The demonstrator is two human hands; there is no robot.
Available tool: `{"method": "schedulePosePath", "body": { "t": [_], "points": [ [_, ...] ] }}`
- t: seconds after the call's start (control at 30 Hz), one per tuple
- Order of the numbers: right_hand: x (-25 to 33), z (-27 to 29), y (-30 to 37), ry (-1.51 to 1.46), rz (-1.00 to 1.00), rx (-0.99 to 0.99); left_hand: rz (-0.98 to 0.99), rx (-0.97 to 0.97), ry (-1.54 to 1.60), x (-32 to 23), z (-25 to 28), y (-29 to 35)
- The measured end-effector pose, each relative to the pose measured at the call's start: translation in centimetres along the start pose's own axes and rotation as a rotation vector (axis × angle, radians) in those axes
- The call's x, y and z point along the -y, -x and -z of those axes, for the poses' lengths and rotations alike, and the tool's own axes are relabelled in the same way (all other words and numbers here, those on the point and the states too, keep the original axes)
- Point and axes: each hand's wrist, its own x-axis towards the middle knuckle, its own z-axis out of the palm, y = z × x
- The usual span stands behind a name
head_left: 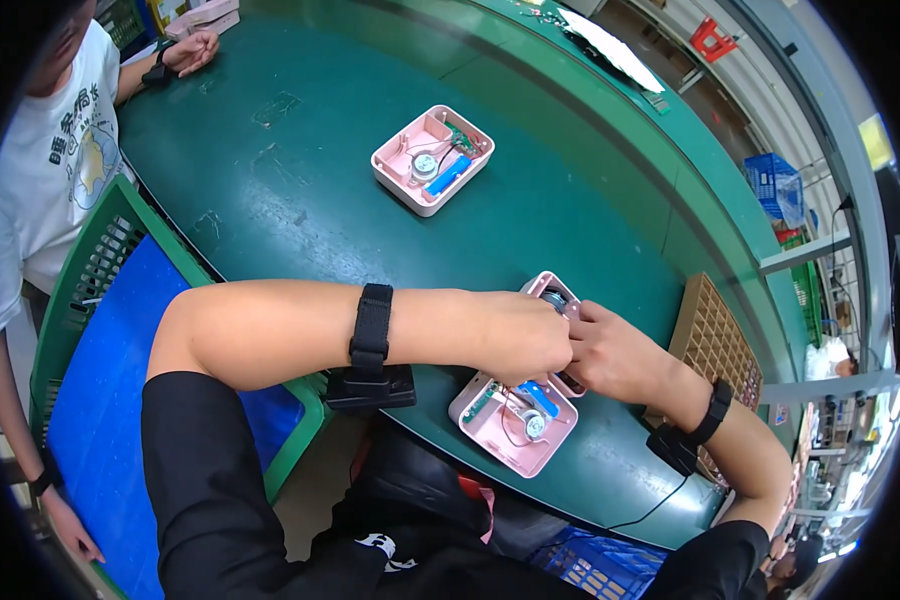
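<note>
My left hand point(532, 336) and my right hand point(615, 358) meet over a narrow pink casing part point(536, 283) with dark pieces inside, covering most of it. Both hands are closed, fingertips together; whatever is pinched between them is hidden. Just below, nearer to me, lies an open pink plastic housing point(515, 448). It contains a round silvery speaker-like part point(534, 427), a blue wrapped battery-like block point(540, 399), a green circuit board point(481, 403) and thin wires. Farther off, a similar open pink housing point(419, 204) with like parts rests on the green table point(310, 220).
On the right stands a brown compartmented tray point(715, 335). A green crate point(80, 225) with a blue sheet point(120, 400) is at my left, beside another person point(80, 130), whose hand point(192, 53) rests at the table's far left. A blue basket point(595, 568) sits below the table edge.
</note>
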Motion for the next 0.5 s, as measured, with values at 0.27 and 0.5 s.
{"method": "schedulePosePath", "body": {
  "t": [0.27, 0.5],
  "points": [
    [0.4, -0.2, 1.3, -0.014, -0.063, -0.009, -0.039, 0.044, 0.01, 0.3, 1.7, 0.0],
    [0.4, 1.2, 2.6, -0.186, -0.225, -0.149, 0.01, 0.086, 0.098, 0.5, 2.2, 0.1]
  ]
}}
